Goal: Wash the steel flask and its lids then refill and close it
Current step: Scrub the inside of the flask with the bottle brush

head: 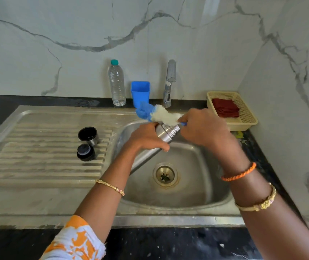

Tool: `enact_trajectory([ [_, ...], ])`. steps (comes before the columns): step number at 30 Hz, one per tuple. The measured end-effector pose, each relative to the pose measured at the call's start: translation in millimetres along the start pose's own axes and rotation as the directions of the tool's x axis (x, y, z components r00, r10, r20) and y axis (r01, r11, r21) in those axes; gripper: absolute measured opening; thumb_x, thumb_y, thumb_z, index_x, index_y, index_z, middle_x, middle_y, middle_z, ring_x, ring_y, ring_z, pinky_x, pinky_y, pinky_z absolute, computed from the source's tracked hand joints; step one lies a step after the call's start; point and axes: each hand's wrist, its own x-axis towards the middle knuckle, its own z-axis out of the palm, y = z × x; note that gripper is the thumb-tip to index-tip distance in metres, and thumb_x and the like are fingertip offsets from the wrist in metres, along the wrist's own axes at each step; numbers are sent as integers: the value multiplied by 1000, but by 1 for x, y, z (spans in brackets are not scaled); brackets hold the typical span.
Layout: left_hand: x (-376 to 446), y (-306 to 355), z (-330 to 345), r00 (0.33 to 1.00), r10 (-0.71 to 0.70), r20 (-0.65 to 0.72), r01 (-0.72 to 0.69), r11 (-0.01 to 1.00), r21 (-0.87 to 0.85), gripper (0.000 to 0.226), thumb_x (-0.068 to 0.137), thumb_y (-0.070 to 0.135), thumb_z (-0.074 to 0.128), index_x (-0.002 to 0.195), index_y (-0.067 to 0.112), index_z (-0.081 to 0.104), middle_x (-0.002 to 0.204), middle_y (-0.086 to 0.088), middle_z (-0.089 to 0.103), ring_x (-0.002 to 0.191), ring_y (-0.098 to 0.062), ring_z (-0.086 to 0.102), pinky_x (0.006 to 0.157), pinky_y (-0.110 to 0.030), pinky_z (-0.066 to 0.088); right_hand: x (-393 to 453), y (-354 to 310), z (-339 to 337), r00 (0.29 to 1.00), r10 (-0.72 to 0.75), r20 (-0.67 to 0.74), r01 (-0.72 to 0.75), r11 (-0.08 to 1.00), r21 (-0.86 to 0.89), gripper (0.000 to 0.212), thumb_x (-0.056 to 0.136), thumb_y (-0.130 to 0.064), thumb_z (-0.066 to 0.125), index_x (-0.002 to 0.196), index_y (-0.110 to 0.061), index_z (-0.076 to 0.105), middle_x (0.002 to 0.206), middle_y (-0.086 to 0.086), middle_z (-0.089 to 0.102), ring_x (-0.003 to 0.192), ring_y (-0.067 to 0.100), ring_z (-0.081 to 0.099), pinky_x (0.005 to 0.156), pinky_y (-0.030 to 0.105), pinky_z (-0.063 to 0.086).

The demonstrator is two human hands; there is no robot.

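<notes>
Flask: the steel flask (166, 133) is held tilted over the sink basin (196, 166), its open neck pointing up and to the right, its body running down to the left behind the left hand.
Left hand: the left hand (146, 136) wraps round the upper body of the flask, fingers curled over it and the thumb underneath, so it is clamped on the flask.
Right hand: the right hand (204, 126) grips the blue handle of a bottle brush (161, 115), fingers closed round it just beside the flask's neck.
Brush: its white bristles and blue tip lie outside the flask, above the neck and stretching up to the left toward the blue cup (140, 91).
Lids: a steel cup lid (88, 136) with a black inside stands mouth-up on the ribbed draining board (37, 147); a black stopper (85, 152) sits just in front of it, the two close together and well apart from the flask.
Back edge: a clear plastic water bottle (117, 83) with a green cap stands upright beside the blue cup, and the tap (169, 82) rises to the right of the cup.
Right side: a cream plastic basket (243, 117) sits on the dark counter and holds a folded red cloth (225, 107).
Drain: the drain (166, 175) is in the middle of the basin floor, below both hands.
</notes>
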Motion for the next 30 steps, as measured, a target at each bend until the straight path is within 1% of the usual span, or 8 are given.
enact_trajectory([
  [6,-3,-20,-5,993,-111,-33,90,921,-379,66,59,16,88,118,19,58,113,9,61,107,-12,55,84,-23,41,-44,15,74,939,-88,-334,118,990,71,54,89,-10,50,135,-40,46,97,3,63,85,30,63,65,38,50],
  [10,-5,-30,-12,995,-96,1,84,868,-489,45,60,16,86,100,21,64,97,1,71,94,-18,66,77,-27,49,-56,59,108,852,-74,-519,176,973,150,52,82,-3,66,126,-30,60,78,-4,58,53,22,57,39,31,48],
  [14,-7,-19,-9,999,-29,26,39,832,-554,41,65,12,83,97,23,61,93,2,69,84,-11,65,70,-23,50,-35,67,107,811,-153,-565,294,941,167,49,85,-5,64,128,-28,58,77,-10,53,56,13,53,46,21,41],
  [16,-5,-9,-1,1000,8,-5,-9,786,-619,42,63,8,83,96,24,62,92,6,70,84,-6,65,74,-21,51,-16,53,109,806,-154,-571,323,924,206,46,87,-10,62,128,-30,58,74,-10,51,58,12,52,49,22,40],
  [19,1,-4,5,992,-70,-107,-46,582,-812,51,47,13,81,96,16,65,83,4,72,75,-9,68,69,-25,53,1,43,116,829,-45,-558,369,793,485,39,92,-15,58,127,-31,58,72,-16,54,58,8,48,58,18,45],
  [22,4,-7,2,972,-117,-202,-129,450,-884,67,52,17,84,114,7,61,95,-1,72,86,-15,69,74,-29,55,-2,52,123,908,143,-395,215,650,729,34,93,-15,57,126,-24,60,72,-25,58,56,2,49,61,5,40],
  [26,5,-5,5,938,-178,-296,-228,324,-918,63,59,29,85,114,19,57,105,1,69,99,-15,66,88,-37,56,-15,59,135,964,217,-151,-7,590,807,31,94,-18,55,122,-25,63,64,-7,59,63,-4,53,61,-1,37],
  [30,9,-3,20,901,-270,-339,-271,258,-927,54,71,30,82,117,21,55,106,2,68,100,-14,65,89,-35,54,-18,40,116,959,201,-198,65,528,847,32,93,-18,55,122,-32,60,69,-10,61,72,-2,58,65,-3,37],
])
